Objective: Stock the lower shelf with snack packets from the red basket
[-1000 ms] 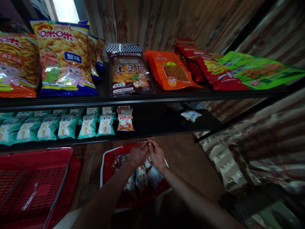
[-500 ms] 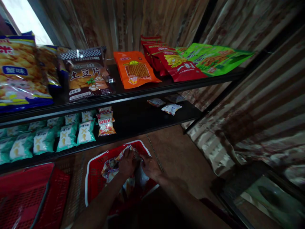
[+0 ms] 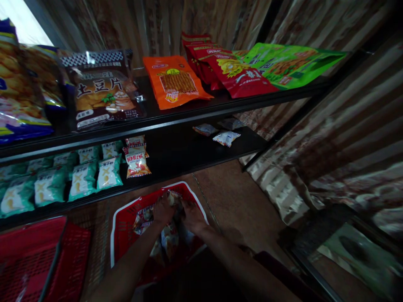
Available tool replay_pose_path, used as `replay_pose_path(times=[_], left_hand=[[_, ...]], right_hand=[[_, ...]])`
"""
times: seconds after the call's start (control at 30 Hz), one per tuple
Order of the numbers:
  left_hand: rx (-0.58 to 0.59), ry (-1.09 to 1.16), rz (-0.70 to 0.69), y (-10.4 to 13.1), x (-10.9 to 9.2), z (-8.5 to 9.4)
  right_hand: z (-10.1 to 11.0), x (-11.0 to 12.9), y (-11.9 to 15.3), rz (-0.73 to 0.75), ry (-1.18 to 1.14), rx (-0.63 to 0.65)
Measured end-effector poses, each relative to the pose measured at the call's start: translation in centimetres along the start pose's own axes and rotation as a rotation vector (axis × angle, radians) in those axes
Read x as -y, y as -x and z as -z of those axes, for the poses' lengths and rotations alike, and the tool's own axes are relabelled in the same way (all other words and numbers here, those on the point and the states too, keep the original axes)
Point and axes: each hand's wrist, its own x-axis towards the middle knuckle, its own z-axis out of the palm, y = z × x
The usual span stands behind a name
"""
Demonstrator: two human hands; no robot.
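My left hand (image 3: 163, 210) and my right hand (image 3: 192, 217) are both down inside a red shopping basket (image 3: 123, 226) with a white rim. Between their fingertips is a small snack bag (image 3: 174, 198), with the fingers of both hands closed about its sides; shadow dims the fingertips. More small snack bags (image 3: 170, 241) with striped edges lie in the basket under and beside my left hand. On the lower shelf (image 3: 176, 157), just beyond the basket, stands a short row of white-and-orange snack bags (image 3: 137, 162).
Teal snack bags (image 3: 108, 173) line the lower shelf at left, and a white bag (image 3: 226, 138) lies at its right end. Larger bags, including an orange one (image 3: 176, 84), stand above. Another red basket (image 3: 75, 247) is at left. A dark-framed object (image 3: 315, 264) stands at right.
The view has shifted slightly, so the shelves sit higher and further left. My hands stay in the basket among the bags, with the fingers moved a little.
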Motion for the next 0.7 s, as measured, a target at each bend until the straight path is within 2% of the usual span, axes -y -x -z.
replay_pose_path(times=[0.13, 0.3, 0.53, 0.7], left_hand=[[0.008, 0.092, -0.031, -0.1, 0.0, 0.9], [0.046, 0.107, -0.024, 0.2, 0.4, 2.0], [0.042, 0.238, -0.017, 0.9, 0.4, 4.0], [-0.001, 0.368, -0.028, 1.4, 0.6, 6.5]], right_hand=[[-0.3, -0.3, -0.4, -0.035, -0.017, -0.007], [0.4, 0.1, -0.3, -0.029, -0.069, -0.026], [2.1, 1.4, -0.3, 0.030, -0.112, -0.103], [4.2, 2.9, -0.2, 0.061, -0.214, -0.062]])
